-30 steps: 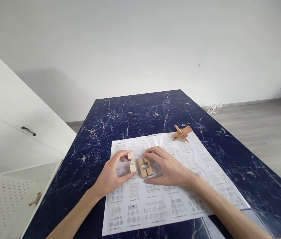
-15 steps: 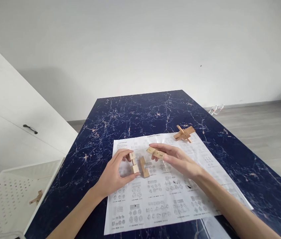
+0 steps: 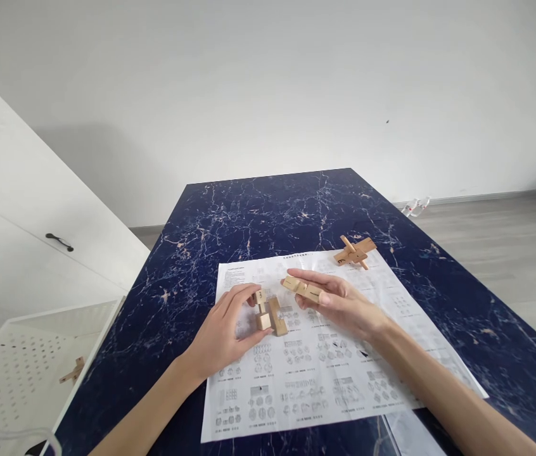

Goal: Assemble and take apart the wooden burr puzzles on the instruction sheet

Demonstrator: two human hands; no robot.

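My left hand (image 3: 218, 332) grips a notched wooden puzzle piece (image 3: 263, 322) upright between fingers and thumb; its middle is cut narrow. Just right of it, a second notched piece (image 3: 275, 313) lies on the printed sheet (image 3: 310, 408). Above the sheet, my right hand (image 3: 351, 307) is closed on a third notched wooden puzzle piece (image 3: 303, 289), which is tilted and bears small dark marks on its side. Its underside is hidden by my fingers.
Wooden pieces crossed together (image 3: 356, 253) sit at the sheet's far right corner. The sheet lies on a blue marbled table (image 3: 268, 215). A white perforated bin (image 3: 16, 361) with a wooden piece (image 3: 73, 370) in it stands at left, below a white cabinet (image 3: 35, 209).
The left hand's piece has shifted right, closer to the one lying on the sheet. My right hand has moved slightly right and turned its piece a little. The view has shifted slightly.
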